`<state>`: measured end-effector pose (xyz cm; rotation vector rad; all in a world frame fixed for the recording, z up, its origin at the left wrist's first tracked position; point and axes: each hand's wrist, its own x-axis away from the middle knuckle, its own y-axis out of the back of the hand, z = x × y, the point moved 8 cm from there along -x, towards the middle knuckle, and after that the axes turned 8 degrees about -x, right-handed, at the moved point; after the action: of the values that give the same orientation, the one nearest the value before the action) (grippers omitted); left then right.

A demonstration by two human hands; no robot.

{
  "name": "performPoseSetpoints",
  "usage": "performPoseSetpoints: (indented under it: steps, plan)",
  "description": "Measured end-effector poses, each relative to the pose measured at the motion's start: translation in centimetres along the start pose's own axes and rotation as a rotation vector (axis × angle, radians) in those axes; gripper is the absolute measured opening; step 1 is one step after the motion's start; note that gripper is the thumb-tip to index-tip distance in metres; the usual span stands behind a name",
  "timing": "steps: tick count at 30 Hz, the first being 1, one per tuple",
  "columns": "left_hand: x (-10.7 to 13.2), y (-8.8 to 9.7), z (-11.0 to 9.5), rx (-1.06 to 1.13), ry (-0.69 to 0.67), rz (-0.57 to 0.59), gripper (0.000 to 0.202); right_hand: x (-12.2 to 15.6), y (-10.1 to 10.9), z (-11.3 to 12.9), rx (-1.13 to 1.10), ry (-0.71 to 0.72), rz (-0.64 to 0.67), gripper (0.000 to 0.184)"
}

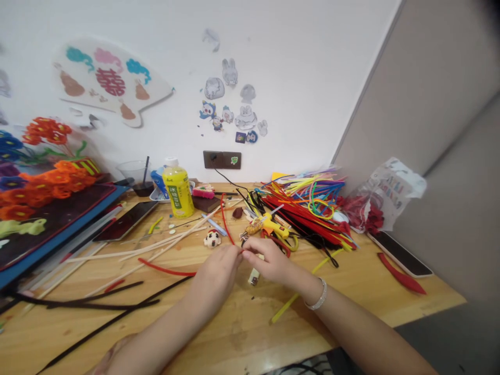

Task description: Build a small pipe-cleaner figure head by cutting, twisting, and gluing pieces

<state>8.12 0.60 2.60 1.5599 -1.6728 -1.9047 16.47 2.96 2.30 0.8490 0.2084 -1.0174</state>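
My left hand (219, 266) and my right hand (270, 260) meet over the middle of the wooden table (219, 333), fingers pinched together. Both pinch a red pipe cleaner (225, 219) that rises from between the fingertips and curves back toward the wall. A bracelet (318, 297) circles my right wrist. Just beyond my fingers lie a yellow glue gun (269, 225), a small panda figure (212, 238) and a white lighter (253, 276) under my right hand. Another red pipe cleaner (164, 268) lies on the table left of my left hand.
A heap of coloured pipe cleaners (308, 205) fills the back right. A yellow bottle (178, 190), a tablet (127, 220), thin wooden sticks (156, 247) and black pipe cleaners (97, 302) lie left. Orange pipe-cleaner flowers (47, 185) stand far left. A phone (400, 253) nears the right edge.
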Motion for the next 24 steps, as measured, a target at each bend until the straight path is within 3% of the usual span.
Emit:
performPoseSetpoints:
  steps: [6,11,24]
  plan:
    - [0.1,-1.1,1.1,-0.008,0.082,0.075,0.020,-0.1,-0.2,-0.2,0.027,0.001,0.021,0.020]
    - [0.0,-1.2,1.1,0.109,0.098,0.134,0.022,-0.1,-0.1,-0.8,0.026,-0.052,0.010,0.023]
    - [0.3,-1.4,1.5,-0.068,0.030,0.075,0.021,-0.1,-0.5,-1.2,-0.091,-0.097,0.000,0.027]
